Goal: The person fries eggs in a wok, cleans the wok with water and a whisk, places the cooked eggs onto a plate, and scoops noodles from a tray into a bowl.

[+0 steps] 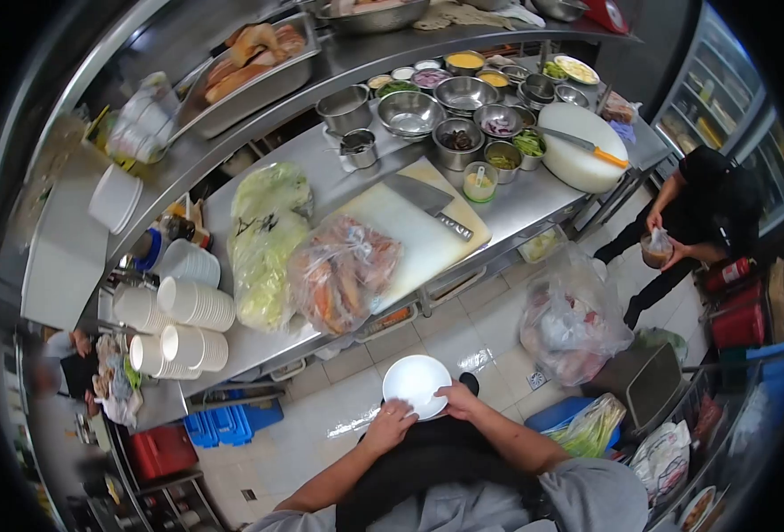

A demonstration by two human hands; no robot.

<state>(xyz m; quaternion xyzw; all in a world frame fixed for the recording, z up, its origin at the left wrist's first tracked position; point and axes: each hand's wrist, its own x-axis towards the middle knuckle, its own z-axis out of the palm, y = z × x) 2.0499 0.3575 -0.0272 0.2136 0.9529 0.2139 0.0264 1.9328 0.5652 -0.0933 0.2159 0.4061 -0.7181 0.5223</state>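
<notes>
A round white bowl (416,379) is held in front of my body, above the tiled floor. My right hand (461,401) grips its right rim, with the thumb over the edge. My left hand (392,426) is at the bowl's lower-left edge. Its fingers are slightly blurred and overlap the rim, so I cannot tell whether they grip it. Beyond the bowl, on the steel counter, lie a clear bag of raw meat (343,270), a bag of green leafy vegetable (268,239) and a cleaver (418,193) on a white cutting board (392,230).
Stacks of white bowls (195,306) stand at the counter's left end. Several steel bowls (409,113) of ingredients fill the back. An orange-handled knife (587,146) rests on a round white block (578,168). A large plastic bag (573,319) and a co-worker (711,204) are to the right.
</notes>
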